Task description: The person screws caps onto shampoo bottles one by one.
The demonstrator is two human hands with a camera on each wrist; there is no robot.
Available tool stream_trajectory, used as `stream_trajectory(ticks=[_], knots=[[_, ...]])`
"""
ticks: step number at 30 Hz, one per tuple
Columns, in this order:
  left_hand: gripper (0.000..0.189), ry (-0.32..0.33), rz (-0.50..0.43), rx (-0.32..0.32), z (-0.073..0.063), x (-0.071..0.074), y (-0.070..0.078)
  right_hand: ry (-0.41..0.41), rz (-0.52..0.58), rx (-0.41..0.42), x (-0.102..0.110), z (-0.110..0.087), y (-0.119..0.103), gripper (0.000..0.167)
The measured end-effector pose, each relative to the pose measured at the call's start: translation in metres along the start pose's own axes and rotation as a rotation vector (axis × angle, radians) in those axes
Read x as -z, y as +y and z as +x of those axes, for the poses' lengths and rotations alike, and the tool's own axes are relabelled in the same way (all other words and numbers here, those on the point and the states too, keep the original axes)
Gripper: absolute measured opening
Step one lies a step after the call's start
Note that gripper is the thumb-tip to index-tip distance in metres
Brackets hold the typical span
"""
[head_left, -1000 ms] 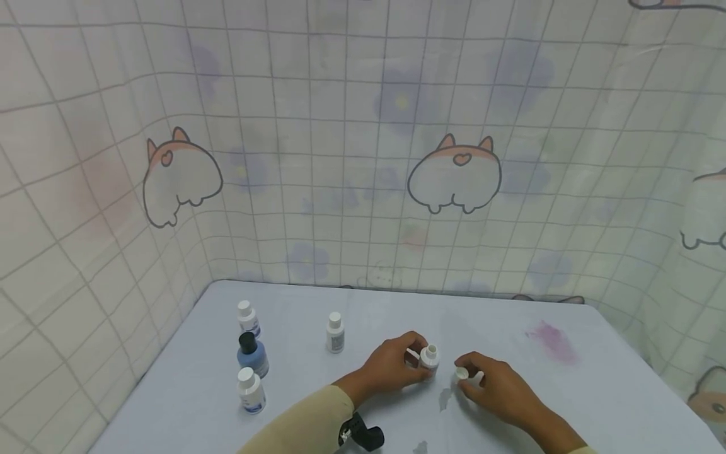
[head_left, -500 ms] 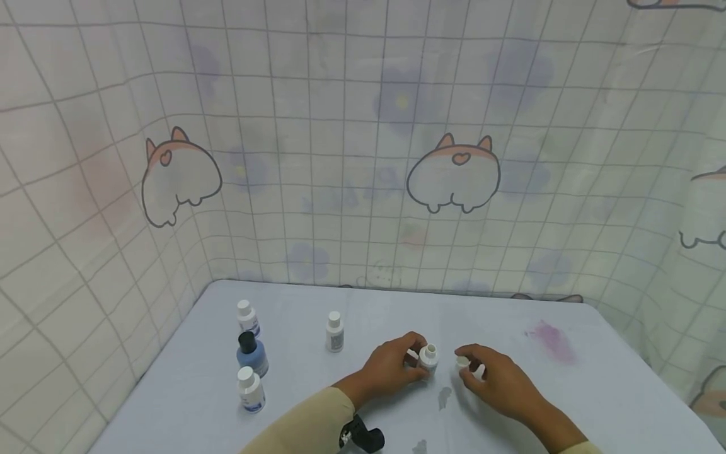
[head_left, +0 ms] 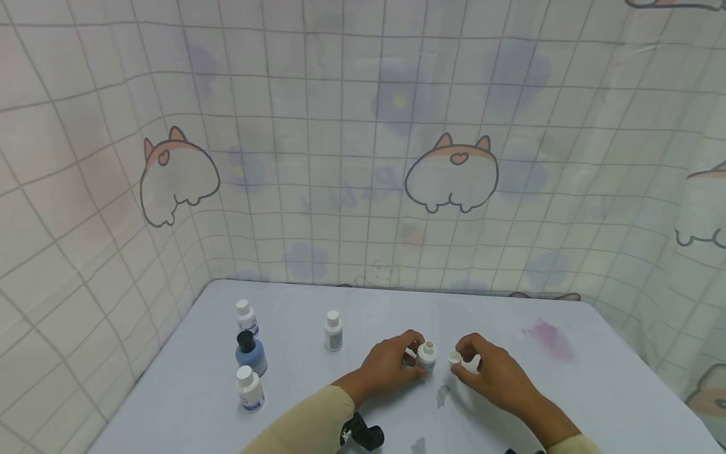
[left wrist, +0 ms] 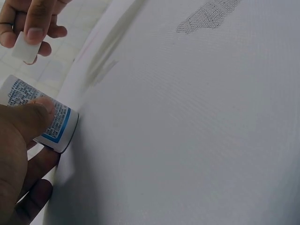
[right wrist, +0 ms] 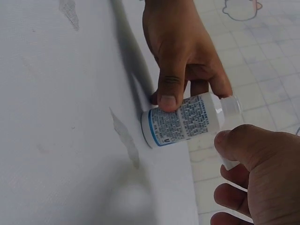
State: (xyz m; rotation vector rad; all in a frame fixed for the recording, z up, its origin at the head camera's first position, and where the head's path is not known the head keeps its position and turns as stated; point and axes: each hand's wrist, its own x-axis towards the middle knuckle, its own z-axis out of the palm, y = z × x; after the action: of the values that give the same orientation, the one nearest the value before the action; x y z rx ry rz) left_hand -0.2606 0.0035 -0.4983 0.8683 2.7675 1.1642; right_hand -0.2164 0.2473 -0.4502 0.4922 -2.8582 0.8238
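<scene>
My left hand point(head_left: 388, 362) grips a small white bottle point(head_left: 426, 361) by its body, thumb on one side and fingers on the other. The bottle's neck is uncapped, and its printed label with a blue band point(left wrist: 60, 126) shows in the left wrist view. Just right of the bottle, my right hand point(head_left: 499, 375) pinches a white screw cap point(head_left: 455, 358) between thumb and fingers. Cap and bottle are apart in the head view. From the right wrist, the cap point(right wrist: 228, 161) is partly hidden behind the thumb, beside the bottle's neck.
At the table's left stand a white bottle point(head_left: 246, 318), a blue bottle with a black cap point(head_left: 252, 356) and another white bottle point(head_left: 250, 391). A further capped white bottle point(head_left: 334, 333) stands nearer the middle. A pink stain point(head_left: 550, 339) marks the white tabletop point(head_left: 187, 397). Patterned curtains surround it.
My right hand has moved up and slightly left with the cap, closer to the bottle's neck. The left hand and its bottle have barely shifted.
</scene>
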Motion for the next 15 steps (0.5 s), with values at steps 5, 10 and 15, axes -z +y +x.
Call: stream_trajectory(ticks=[5,10,15], knots=[[0.045,0.001,0.003,0.010,0.0000,0.0000,-0.0003,-0.011,0.002,-0.003,0.0027,0.0046,-0.0042,0.029],[0.046,0.000,0.004,0.007,-0.0004,0.0014,0.0019,-0.011,-0.009,0.019,0.0029,0.0078,-0.0056,0.028],[0.046,0.001,0.008,0.006,-0.0006,0.0014,0.0026,0.000,-0.009,0.039,0.0022,0.0104,-0.0082,0.029]])
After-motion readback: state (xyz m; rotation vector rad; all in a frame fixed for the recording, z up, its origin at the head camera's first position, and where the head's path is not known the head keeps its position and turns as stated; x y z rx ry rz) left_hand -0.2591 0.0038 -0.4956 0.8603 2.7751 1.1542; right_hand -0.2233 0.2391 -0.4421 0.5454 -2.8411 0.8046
